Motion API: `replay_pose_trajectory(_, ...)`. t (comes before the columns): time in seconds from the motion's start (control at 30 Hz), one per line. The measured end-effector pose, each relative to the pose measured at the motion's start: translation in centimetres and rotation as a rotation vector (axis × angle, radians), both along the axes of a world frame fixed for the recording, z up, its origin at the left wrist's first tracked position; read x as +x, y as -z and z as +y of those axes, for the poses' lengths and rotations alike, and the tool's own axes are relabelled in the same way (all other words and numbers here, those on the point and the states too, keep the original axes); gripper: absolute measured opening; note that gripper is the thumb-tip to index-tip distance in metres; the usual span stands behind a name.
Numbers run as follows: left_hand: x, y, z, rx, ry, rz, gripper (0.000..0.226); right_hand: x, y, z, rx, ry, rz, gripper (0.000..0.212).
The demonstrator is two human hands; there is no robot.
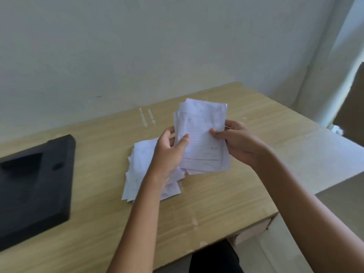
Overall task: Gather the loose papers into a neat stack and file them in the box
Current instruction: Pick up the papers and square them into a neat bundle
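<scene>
A bundle of white lined papers (202, 134) is held up above the wooden table (216, 203), its edges uneven. My left hand (170, 152) grips the bundle's left edge, thumb on the front. My right hand (236, 140) pinches its right edge, thumb on the front sheet. More loose white papers (139, 170) lie in a rough pile on the table below and left of the bundle, partly hidden by my left forearm. A black box (35, 186) with an open recess sits at the table's left.
A pale wall runs behind the table. The table's right and near edges are chipped, with floor beyond at the right. A brown panel (352, 101) stands at the far right. Dark clothing (214, 259) shows below the near edge.
</scene>
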State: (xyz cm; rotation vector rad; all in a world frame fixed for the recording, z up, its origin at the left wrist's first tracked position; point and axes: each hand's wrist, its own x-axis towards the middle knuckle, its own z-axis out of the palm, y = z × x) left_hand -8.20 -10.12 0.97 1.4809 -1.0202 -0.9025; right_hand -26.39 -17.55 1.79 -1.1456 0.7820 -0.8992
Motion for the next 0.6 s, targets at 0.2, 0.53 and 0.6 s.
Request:
replay_pose_trajectory(0.2, 6.4, 0.4, 2.3, 0.069, -0.291, -0.199, 0.029, 10.3, 0.2, 0.6, -0.253, -0.018, 0.310, 0.019)
replay_pose_trajectory(0.53, 8.8, 3.3, 3.5, 0.223, -0.401, -0.393, 0.029, 15.2, 2.4, 1.6, -0.546, -0.018, 1.014, 0.046)
replay_pose_trajectory(0.6, 8.8, 3.2, 3.9, 0.282, -0.370, -0.559, 0.036, 14.6, 3.2, 2.3, -0.531, 0.112, 0.941, 0.040)
